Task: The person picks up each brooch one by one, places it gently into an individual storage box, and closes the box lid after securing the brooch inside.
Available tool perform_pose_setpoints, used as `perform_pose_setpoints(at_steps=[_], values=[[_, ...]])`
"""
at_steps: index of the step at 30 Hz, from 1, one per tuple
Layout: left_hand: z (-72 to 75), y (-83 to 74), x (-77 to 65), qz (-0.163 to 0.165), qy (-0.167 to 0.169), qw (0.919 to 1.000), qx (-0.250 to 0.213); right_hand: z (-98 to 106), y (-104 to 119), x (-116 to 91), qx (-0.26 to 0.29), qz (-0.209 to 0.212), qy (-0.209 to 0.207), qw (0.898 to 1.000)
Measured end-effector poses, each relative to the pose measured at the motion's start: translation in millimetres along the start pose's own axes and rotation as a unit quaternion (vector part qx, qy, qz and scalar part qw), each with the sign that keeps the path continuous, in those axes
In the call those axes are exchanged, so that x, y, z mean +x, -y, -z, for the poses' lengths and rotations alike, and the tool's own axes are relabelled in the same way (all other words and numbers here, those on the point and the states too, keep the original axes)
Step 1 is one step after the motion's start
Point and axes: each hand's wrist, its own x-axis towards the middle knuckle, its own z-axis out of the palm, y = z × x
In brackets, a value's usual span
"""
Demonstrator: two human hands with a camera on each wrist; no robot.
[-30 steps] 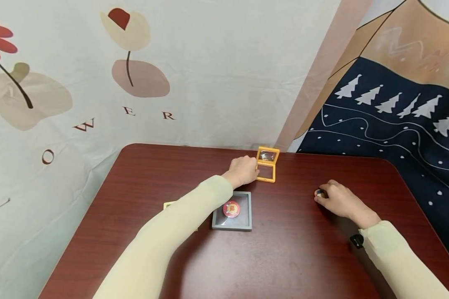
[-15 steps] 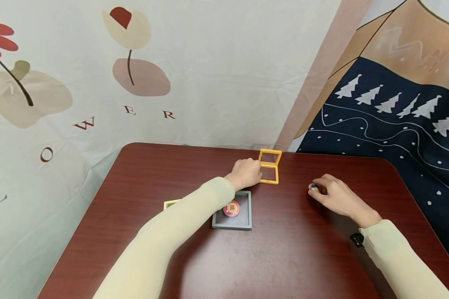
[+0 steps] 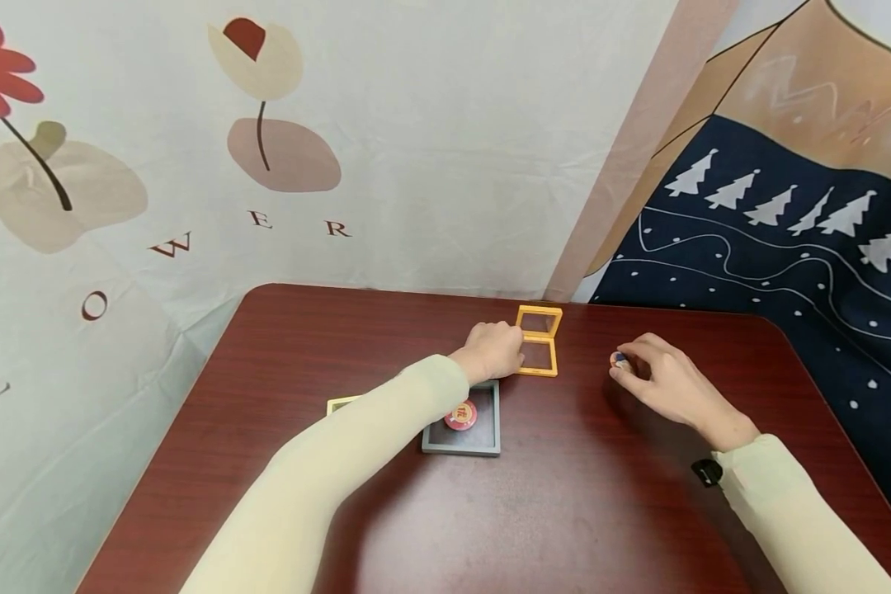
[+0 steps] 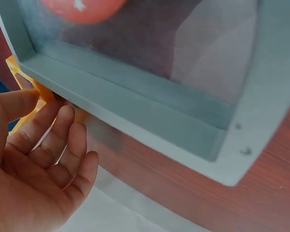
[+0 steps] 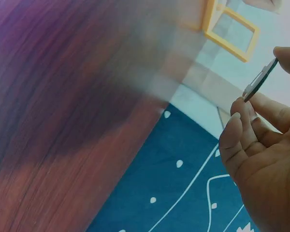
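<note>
My left hand (image 3: pixel 492 351) pinches the left side of a yellow-orange hinged frame (image 3: pixel 538 338) near the table's back edge. This frame stands unfolded, its clear-windowed lid tilted up at the back. In the left wrist view, the thumb and index finger meet on the frame (image 4: pixel 44 92), partly behind a grey frame. My right hand (image 3: pixel 664 379) holds a small flat round disc (image 3: pixel 619 360), blue and orange, between thumb and fingers just right of the yellow-orange frame. The right wrist view shows the disc (image 5: pixel 261 79) nearly edge-on, thin and dark-rimmed.
A grey square frame (image 3: pixel 460 451) with a clear window lies below my left wrist, a red round disc (image 3: pixel 460 415) inside it. Under my left forearm a pale yellow frame (image 3: pixel 339 403) is mostly hidden. A printed cloth (image 3: pixel 416 148) hangs behind the dark red table (image 3: pixel 564 495).
My right hand has moved slightly left and away from me with the disc, towards the yellow-orange frame. The left hand and that frame have shifted a little right and nearer.
</note>
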Motion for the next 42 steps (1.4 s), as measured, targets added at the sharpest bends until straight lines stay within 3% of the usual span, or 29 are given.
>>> perform_pose_setpoints(at_steps=[12, 26, 33, 42], values=[[-1.3, -10.1, -14.3, -0.026, 0.004, 0.9997, -0.001, 4, 22, 4, 0.026, 0.015, -0.012, 0.999], [-8.6, -27.4, -23.7, -0.067, 0.009, 0.9969, 0.041, -7, 33, 8, 0.035, 0.065, -0.055, 0.996], [-10.9, -35.8, -30.9, -0.079, 0.008, 0.9943, 0.070, -15, 39, 7, 0.041, 0.058, -0.032, 0.997], [-13.7, -35.6, -33.7, -0.086, 0.005, 0.9937, 0.071, -31, 49, 10, 0.026, 0.079, -0.008, 0.997]])
